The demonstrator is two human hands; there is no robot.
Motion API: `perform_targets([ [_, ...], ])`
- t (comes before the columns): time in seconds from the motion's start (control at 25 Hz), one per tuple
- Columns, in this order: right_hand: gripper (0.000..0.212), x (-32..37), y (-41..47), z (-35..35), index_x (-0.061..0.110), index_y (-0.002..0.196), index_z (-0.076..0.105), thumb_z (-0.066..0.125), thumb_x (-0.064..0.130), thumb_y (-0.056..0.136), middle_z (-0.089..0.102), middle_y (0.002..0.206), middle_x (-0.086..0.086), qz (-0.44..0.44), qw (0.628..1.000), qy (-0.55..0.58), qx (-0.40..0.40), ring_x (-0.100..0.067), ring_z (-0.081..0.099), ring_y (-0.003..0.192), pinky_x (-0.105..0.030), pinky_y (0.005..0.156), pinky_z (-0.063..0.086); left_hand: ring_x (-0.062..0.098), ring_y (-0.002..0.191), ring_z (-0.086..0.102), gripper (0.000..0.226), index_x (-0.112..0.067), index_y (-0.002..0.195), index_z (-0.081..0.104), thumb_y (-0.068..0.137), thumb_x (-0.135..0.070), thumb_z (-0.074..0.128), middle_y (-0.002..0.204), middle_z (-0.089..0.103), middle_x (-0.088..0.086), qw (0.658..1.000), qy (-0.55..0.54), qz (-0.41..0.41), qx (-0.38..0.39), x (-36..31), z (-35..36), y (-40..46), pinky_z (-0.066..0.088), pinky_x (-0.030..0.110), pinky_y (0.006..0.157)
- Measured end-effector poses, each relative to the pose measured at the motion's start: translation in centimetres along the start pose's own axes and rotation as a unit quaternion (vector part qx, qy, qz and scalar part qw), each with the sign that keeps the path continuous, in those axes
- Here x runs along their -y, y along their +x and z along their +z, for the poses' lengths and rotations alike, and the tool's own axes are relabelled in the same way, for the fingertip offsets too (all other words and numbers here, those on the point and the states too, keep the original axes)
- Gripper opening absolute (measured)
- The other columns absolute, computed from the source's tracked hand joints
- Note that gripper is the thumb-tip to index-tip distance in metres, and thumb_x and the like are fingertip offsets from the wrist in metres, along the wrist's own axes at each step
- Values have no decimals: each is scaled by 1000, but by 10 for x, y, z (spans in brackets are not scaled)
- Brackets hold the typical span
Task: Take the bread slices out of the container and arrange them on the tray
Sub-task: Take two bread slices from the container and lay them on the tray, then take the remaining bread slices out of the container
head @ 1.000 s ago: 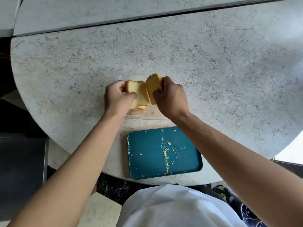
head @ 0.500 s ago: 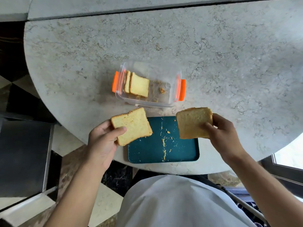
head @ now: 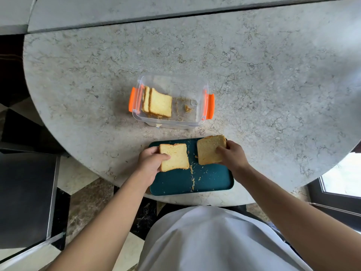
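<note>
A clear plastic container (head: 199,122) with orange clips stands on the marble table, with a few bread slices (head: 158,103) leaning against its left wall and crumbs on its floor. Just in front lies a teal tray (head: 211,180) dusted with crumbs. My left hand (head: 150,163) grips one bread slice (head: 175,156) over the tray's left part. My right hand (head: 232,155) holds a second slice (head: 208,149) over the tray's far right corner. Whether either slice touches the tray I cannot tell.
The round marble table (head: 254,75) curves away at left and right; its front edge runs just below the tray. A dark cabinet (head: 25,196) stands at the lower left, and a window frame (head: 340,184) at the lower right.
Both hands lifted a slice each out of the container and brought them toward me, then inward and down over the tray. The container now stands uncovered with a few slices inside.
</note>
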State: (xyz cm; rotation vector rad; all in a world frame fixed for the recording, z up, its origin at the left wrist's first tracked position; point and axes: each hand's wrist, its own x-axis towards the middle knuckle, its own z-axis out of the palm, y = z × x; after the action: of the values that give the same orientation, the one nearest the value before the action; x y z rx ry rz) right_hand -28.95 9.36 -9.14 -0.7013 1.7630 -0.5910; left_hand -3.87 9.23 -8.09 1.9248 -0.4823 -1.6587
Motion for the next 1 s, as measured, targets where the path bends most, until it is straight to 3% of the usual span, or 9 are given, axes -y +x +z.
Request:
perform_targets([
  [0.08,16,0,0,1,13,98,62,59,18,83,66,89,-6,-7,998,-61,2,-29,68,88,-53,77,61,31,93,72,30,-17,89,71,78,12,70,106,75,17,1000,15,9,4,-3,-2,2,59,49,85],
  [0.16,35,1,-3,-1,13,117,56,59,25,85,63,92,0,-35,987,-156,-6,-15,63,80,-38,61,56,31,95,72,30,-19,89,71,78,9,71,105,76,16,999,35,24,2,-5,-6,3,57,52,92],
  [0.24,48,2,-5,-5,13,133,51,58,26,87,62,99,1,-77,973,-217,-23,-7,59,80,-26,57,45,30,103,70,26,-20,98,72,80,0,72,108,75,13,997,65,34,5,-6,-10,3,52,52,100],
  [0.36,55,1,-7,-8,10,139,49,60,25,88,64,123,-9,-110,960,-255,-42,-24,62,102,-32,79,49,26,117,62,52,-9,134,57,84,-11,71,129,65,13,995,98,33,3,-9,-18,6,44,49,110],
  [0.44,57,1,-9,-6,10,142,48,60,25,88,58,134,-13,-117,954,-272,-50,-29,59,114,-36,91,49,24,120,59,57,-8,140,52,86,-14,69,133,62,13,994,107,34,-1,-12,-22,5,43,48,111],
  [0.68,48,19,-24,4,12,137,53,61,19,90,55,136,-12,-159,956,-231,-89,-26,61,118,-39,97,51,20,110,67,38,-12,129,61,91,-14,64,125,68,12,991,120,62,19,-31,-39,-6,52,42,100],
  [0.8,38,44,-35,15,13,127,60,59,15,90,59,128,-7,-225,947,-185,-135,-20,62,112,-36,91,55,15,93,74,16,-18,101,74,88,-17,64,103,77,6,982,138,126,17,-56,-48,-17,60,39,88],
  [0.88,33,68,-39,24,13,121,63,57,14,89,60,121,-4,-271,936,-160,-159,-16,64,103,-34,84,57,18,85,76,13,-18,87,75,87,-14,62,87,78,4,976,135,174,-3,-77,-50,-24,62,40,83],
  [1.0,27,103,-38,42,11,114,67,56,13,89,63,111,-3,-336,916,-155,-156,-13,65,92,-25,79,54,19,86,75,15,-20,87,74,89,-12,61,87,78,3,966,117,232,-10,-109,-46,-29,62,40,83],
])
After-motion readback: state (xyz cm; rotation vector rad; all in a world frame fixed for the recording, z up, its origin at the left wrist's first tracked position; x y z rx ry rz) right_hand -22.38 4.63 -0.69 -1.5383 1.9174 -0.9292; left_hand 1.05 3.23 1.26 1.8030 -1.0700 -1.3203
